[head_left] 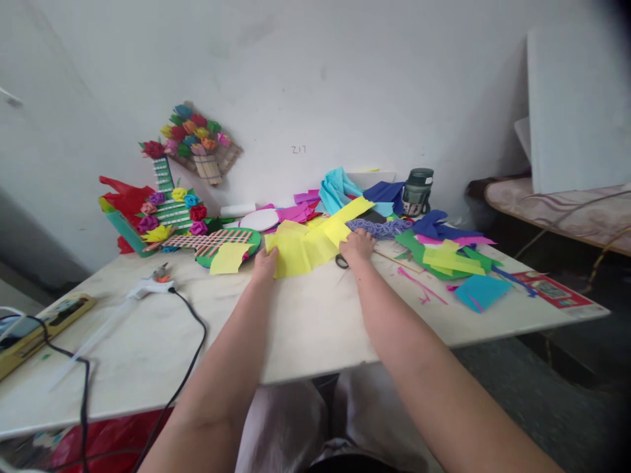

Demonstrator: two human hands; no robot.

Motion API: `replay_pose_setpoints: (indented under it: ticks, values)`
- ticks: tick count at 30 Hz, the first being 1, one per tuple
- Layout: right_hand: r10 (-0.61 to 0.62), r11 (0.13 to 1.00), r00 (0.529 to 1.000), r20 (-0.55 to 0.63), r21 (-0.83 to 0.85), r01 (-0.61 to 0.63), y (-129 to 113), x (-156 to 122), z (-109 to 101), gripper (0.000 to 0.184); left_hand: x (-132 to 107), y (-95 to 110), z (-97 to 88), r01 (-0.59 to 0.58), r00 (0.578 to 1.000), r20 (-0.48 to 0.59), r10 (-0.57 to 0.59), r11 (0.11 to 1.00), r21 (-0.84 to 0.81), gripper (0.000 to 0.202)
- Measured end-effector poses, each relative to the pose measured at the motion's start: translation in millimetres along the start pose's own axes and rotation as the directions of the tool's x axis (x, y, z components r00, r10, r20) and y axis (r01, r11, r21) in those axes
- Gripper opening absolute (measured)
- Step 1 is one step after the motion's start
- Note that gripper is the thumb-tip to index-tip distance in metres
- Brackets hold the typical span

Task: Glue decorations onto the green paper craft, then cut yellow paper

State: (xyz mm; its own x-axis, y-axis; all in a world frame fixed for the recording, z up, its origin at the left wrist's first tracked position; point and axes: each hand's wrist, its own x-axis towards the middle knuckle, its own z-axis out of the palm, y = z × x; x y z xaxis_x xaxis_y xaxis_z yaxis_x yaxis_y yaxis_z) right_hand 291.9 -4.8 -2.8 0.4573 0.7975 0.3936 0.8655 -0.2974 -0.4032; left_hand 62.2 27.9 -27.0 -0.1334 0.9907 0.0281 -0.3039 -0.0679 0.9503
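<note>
A sheet of yellow crepe paper (296, 253) spreads over the table in front of me, creased down its middle. My left hand (266, 263) is closed on its left edge, thumb on top. My right hand (359, 246) has its fingers bent over the paper's right end, where a folded yellow strip (357, 209) reaches up and back. Beside that hand, a dark scissors handle (342, 261) shows; the rest of the scissors is unclear. A smaller yellow square (229, 258) lies left of my left hand, partly on a green guitar-shaped craft piece (254, 242).
Purple yarn (379, 228), a dark bottle (418, 192) and green crepe scraps (419, 253) lie beyond and right of my hands. A blue paper square (482, 292) is near the right edge. A white glue gun (150, 287) with a black cord and a power strip (46, 332) are left.
</note>
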Motion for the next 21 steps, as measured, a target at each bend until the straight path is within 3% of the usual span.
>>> replay_pose_setpoints:
  ticks: [3,8,15,17,21]
  values:
    - [-0.086,0.993,0.996,0.030,-0.074,0.088,-4.1,-2.7,-0.3,0.033,0.9,-1.3,-0.6,-0.062,0.998,-0.021,0.065,0.992,0.106,0.022]
    - [-0.100,0.987,0.984,0.147,-0.113,0.117,-5.9,0.0,4.2,0.033,3.2,-3.6,-2.3,-0.081,0.996,-0.016,0.084,0.984,0.161,0.017]
    - [-0.028,0.998,0.973,0.231,0.053,0.017,-2.3,5.3,9.4,0.029,4.9,-4.1,-3.5,-0.064,0.997,-0.041,0.073,0.982,0.176,0.020]
    - [-0.001,0.998,0.980,0.198,0.055,-0.011,-2.1,5.0,7.7,0.028,4.3,-3.3,-3.3,-0.070,0.996,-0.048,0.081,0.978,0.199,0.020]
    - [0.094,0.987,0.994,-0.051,0.135,-0.087,-0.3,3.7,0.4,0.033,2.4,-1.2,-2.6,-0.066,0.995,-0.056,0.083,0.965,0.253,0.019]
